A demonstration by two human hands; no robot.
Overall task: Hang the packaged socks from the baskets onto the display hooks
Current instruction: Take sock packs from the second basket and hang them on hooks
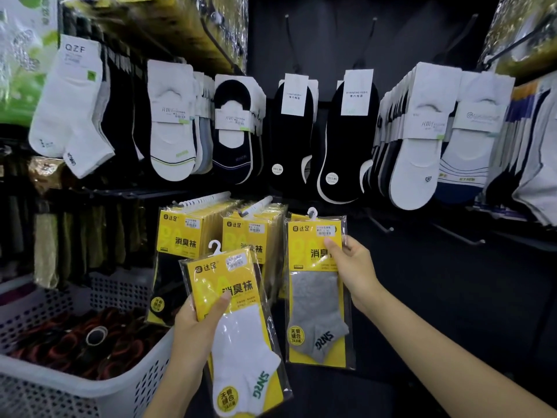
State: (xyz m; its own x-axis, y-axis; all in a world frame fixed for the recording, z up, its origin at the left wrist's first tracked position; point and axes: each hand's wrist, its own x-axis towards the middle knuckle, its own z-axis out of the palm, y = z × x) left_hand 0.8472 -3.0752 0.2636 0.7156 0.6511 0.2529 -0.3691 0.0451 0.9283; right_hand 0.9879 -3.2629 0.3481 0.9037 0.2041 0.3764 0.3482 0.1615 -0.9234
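The left hand point(193, 330) is closest. Its grip is clenched on a see-through plastic pack with a yellow card and white socks point(250, 333). The thumb lies on the front, and the other fingers are hidden behind the pack. Beside it on the left sits a white plastic basket with holes point(126, 393), cut off by the edge, full of dark red and black bundles point(75, 342) that are hard to make out. A bit farther, the right hand point(354, 267) grasps a see-through plastic pack with a yellow card and grey socks point(316, 309) near its top, thumb in front. You cannot tell if its little white hanger is on a hook. Just left, rows of matching yellow sock packs point(180, 233) hang on display hooks. Higher up hang black low-cut socks point(292, 131) and white low-cut socks point(171, 131).
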